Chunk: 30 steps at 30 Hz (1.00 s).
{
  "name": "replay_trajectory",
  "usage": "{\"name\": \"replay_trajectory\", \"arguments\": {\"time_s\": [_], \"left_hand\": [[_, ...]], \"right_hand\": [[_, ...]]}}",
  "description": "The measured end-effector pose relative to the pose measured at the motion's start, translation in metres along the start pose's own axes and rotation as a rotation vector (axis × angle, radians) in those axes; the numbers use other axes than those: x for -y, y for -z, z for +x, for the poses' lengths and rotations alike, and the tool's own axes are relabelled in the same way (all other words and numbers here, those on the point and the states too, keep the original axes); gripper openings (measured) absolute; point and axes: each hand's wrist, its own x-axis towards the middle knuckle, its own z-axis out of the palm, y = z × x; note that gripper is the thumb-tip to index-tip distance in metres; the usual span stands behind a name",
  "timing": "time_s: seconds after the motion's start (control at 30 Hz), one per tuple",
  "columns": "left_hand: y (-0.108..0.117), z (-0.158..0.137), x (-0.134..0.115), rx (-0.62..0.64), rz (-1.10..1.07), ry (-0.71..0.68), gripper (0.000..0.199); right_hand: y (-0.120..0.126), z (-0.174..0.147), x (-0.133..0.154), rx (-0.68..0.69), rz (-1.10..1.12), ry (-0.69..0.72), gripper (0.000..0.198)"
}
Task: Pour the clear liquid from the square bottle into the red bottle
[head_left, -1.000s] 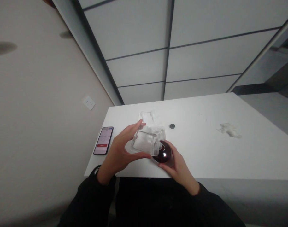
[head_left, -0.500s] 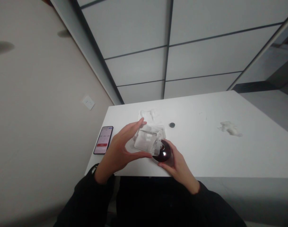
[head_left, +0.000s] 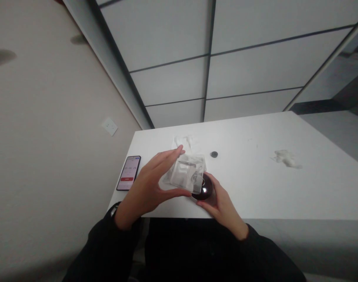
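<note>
My left hand (head_left: 149, 178) is wrapped round a clear plastic tray (head_left: 183, 174), with the thumb along its near edge and the fingers along its far edge. The tray has moulded hollows and is held above the near part of the white table. My right hand (head_left: 224, 203) grips a glossy, dark, rounded object (head_left: 207, 190) from its right side. The tray's right edge overlaps the object in view; whether they touch I cannot tell. Part of the object is hidden behind the tray and my fingers.
A phone with a lit screen (head_left: 128, 173) lies at the left of the white table (head_left: 246, 180). Beyond my hands are clear plastic packaging (head_left: 183, 141) and a small dark disc (head_left: 214, 154). A crumpled translucent wrapper (head_left: 286, 158) lies farther right. The left wall has a socket (head_left: 110, 126).
My left hand has shifted the clear tray slightly to the right, over more of the dark object. My right hand stays nearly still with its hold on the object.
</note>
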Motion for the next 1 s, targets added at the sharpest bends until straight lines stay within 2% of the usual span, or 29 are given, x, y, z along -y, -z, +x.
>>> {"name": "replay_trajectory", "arguments": {"time_s": [1.0], "left_hand": [[0.009, 0.015, -0.025, 0.092, 0.243, -0.132, 0.092]], "right_hand": [[0.001, -0.001, -0.001, -0.006, 0.016, -0.023, 0.082]]}}
